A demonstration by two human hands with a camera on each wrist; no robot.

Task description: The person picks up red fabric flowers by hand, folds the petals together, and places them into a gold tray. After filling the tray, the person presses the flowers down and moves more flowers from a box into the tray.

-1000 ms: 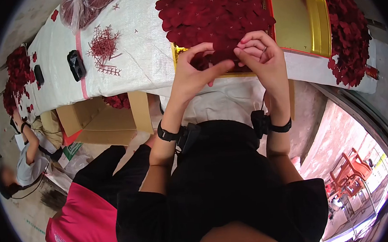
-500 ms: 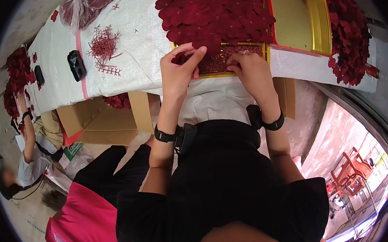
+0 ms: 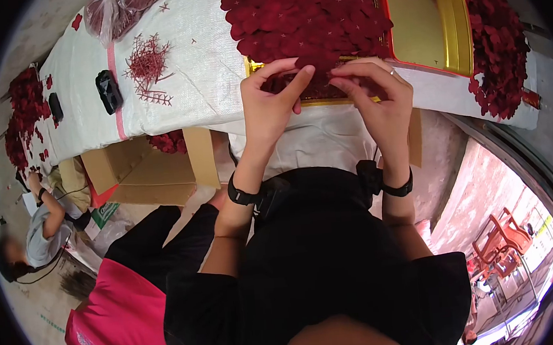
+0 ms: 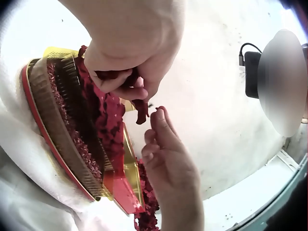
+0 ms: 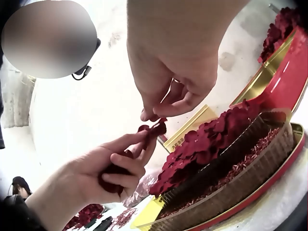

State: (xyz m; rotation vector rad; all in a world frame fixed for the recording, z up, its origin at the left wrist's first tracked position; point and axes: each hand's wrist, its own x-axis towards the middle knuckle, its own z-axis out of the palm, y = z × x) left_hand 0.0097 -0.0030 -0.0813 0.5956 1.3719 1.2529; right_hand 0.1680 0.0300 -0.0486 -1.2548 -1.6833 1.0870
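Note:
My left hand (image 3: 270, 105) pinches a dark red petal piece (image 3: 317, 61) between thumb and index finger; in the right wrist view more red pieces (image 5: 113, 178) lie under its curled fingers. Close on the right, my right hand (image 3: 383, 94) has its thumb and index tips together at the petal's edge; in the left wrist view a tiny dark bit shows at those tips. Behind both hands spreads a layer of red petals (image 3: 304, 17). Below them is a clear-walled tray (image 5: 231, 185) holding thin red stem bits (image 5: 255, 151).
A red and gold box lid (image 3: 417, 25) stands right of the petals, with another petal heap (image 3: 495, 48) beyond. To the left lie a stem pile (image 3: 147, 61), a black device (image 3: 109, 92) and a plastic bag (image 3: 115, 17). A cardboard box (image 3: 151, 171) and another person (image 3: 43, 227) are at the left.
My right hand dipped to the tray half a second ago and has come back up beside the left hand. The left hand has shifted slightly right, still pinching a petal piece.

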